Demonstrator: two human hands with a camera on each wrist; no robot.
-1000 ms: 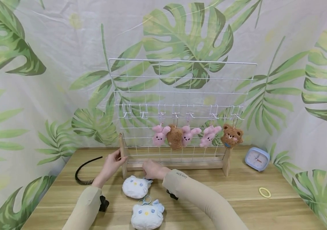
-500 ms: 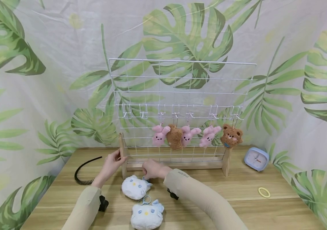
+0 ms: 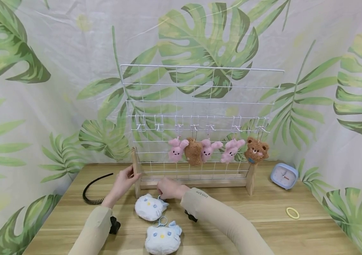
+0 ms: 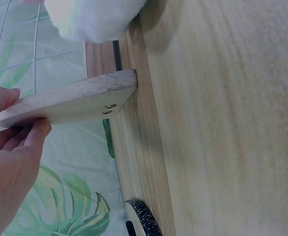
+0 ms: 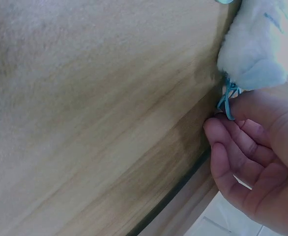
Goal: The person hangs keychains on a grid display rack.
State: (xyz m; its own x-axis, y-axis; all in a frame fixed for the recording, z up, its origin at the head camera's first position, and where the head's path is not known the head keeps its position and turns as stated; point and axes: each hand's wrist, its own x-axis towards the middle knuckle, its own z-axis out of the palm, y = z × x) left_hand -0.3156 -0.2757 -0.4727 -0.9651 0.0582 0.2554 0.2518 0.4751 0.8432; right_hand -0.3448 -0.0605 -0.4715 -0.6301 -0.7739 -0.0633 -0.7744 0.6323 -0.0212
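Note:
In the head view my left hand [image 3: 124, 183] grips the wooden end post [image 3: 136, 170] of a white wire grid rack [image 3: 187, 101], its thumb and fingers on opposite faces. My right hand [image 3: 169, 188] pinches the blue ring [image 5: 226, 101] of a white plush cat keychain [image 3: 149, 207], between thumb and curled fingers in the right wrist view. The plush hangs just in front of the rack's wooden base bar [image 3: 196, 182], its face tilted. Nearer to me a second white plush cat keychain [image 3: 163, 241] lies face up, its blue rings pointing toward the rack.
Pink plush rabbits [image 3: 177, 150] and brown plush bears [image 3: 257, 151] hang from hooks on the grid. Two hooks [image 3: 159, 128] at its left carry nothing. A black headband [image 3: 92, 193] lies left, a blue clock [image 3: 284, 176] stands right, and a yellow ring [image 3: 292, 213] lies nearer.
The plush cat in my right hand has tilted, its face turning slightly, with its blue ring now showing by my fingers. My left hand stays on the post.

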